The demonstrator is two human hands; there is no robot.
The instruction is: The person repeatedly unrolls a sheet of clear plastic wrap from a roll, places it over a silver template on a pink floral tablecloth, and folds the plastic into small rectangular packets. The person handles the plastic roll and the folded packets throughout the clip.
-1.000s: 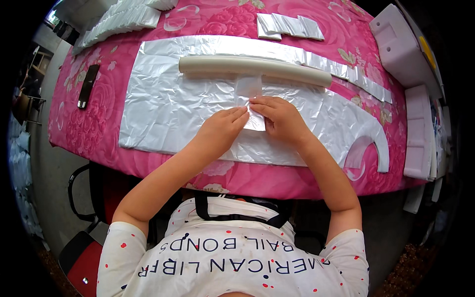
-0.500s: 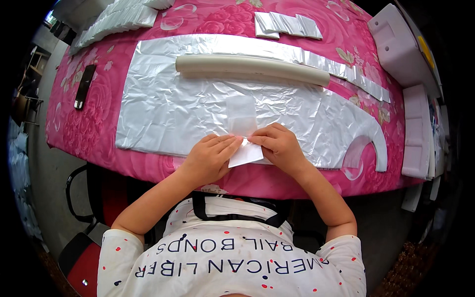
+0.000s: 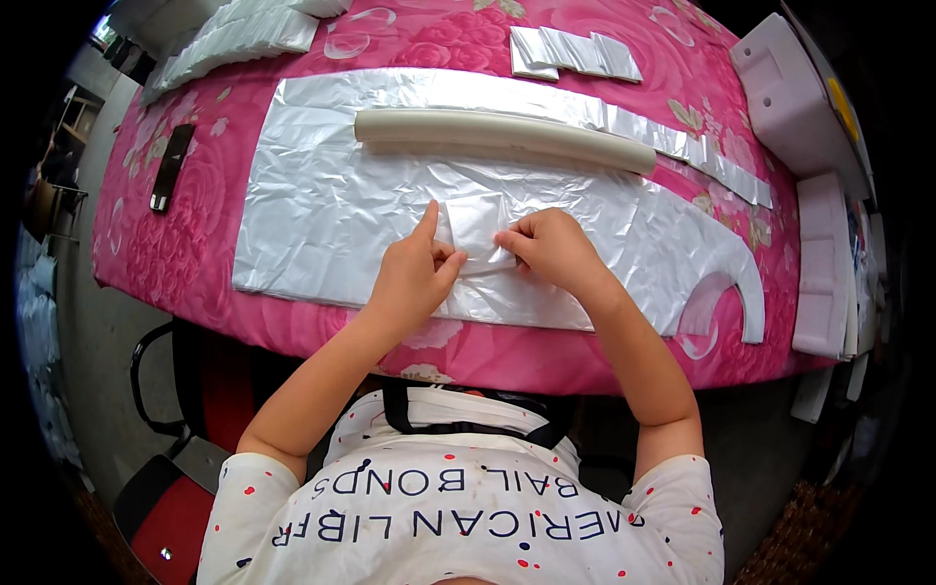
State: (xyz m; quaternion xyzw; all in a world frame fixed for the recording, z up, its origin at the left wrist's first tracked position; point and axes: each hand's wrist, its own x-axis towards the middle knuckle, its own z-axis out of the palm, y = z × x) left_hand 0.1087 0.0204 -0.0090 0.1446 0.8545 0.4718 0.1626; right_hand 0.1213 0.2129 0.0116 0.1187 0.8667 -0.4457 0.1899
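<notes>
A small folded square of thin white plastic sheet (image 3: 477, 226) lies on a wide stack of similar sheets (image 3: 322, 219), which has a curved cut-out at its right end. My right hand (image 3: 551, 249) pinches the folded piece at its right edge with thumb and fingertips. At the left edge is my left hand (image 3: 414, 268), its index finger stretched away from me and its thumb apart, touching the lower left side; the other fingers are curled. Across the stack, beyond both hands, rests a long pale roller tube (image 3: 502, 138).
Flat folded white pieces (image 3: 575, 54) lie at the far side, and a larger pile of them (image 3: 234, 44) stands far left. A dark phone-like object (image 3: 172, 168) is on the pink flowered tablecloth (image 3: 185, 249). White foam boxes (image 3: 790, 78) border the right side.
Both hands have moved away from me and a little apart. The folded piece, earlier held near the front edge, now lies flat farther up the stack. My left index finger has straightened.
</notes>
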